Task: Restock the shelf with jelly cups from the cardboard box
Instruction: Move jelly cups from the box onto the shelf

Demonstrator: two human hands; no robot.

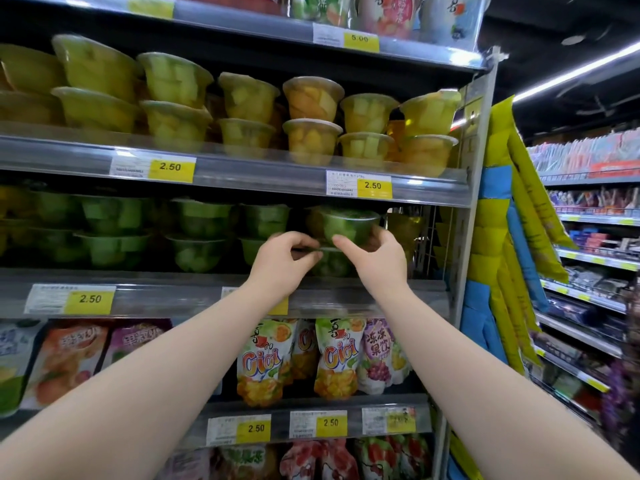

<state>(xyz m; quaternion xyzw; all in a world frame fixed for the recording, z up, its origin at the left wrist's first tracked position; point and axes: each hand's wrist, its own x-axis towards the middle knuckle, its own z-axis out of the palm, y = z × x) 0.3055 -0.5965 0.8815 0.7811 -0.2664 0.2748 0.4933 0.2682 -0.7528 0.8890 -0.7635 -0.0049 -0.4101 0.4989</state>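
Two hands are raised to the right end of the green row on the shelf (pixel 166 277). One green jelly cup (pixel 346 223) is seated on top of a lower cup (pixel 330 266), just behind the clear front rail, with the wire end panel (pixel 427 237) near its right.

The upper cup is gripped by the right hand (pixel 379 263): the thumb (pixel 343 242) is laid across the lower front wall, and the fingers (pixel 381 233) are curled round the right side under the rim.

The left hand (pixel 282 259) is held at the cup's lower left. Its fingertips (pixel 306 244) are closed narrow at the seam between the two cups. Which cup is pinched cannot be told.

More green cups (pixel 197 233) are stacked two high along the row to the left. Yellow cups (pixel 173 98) are stacked on the shelf above. Fruit pouches (pixel 337 358) are hung on the shelf below. Yellow price tags (pixel 90 299) marked 2.50 are clipped to the rails.
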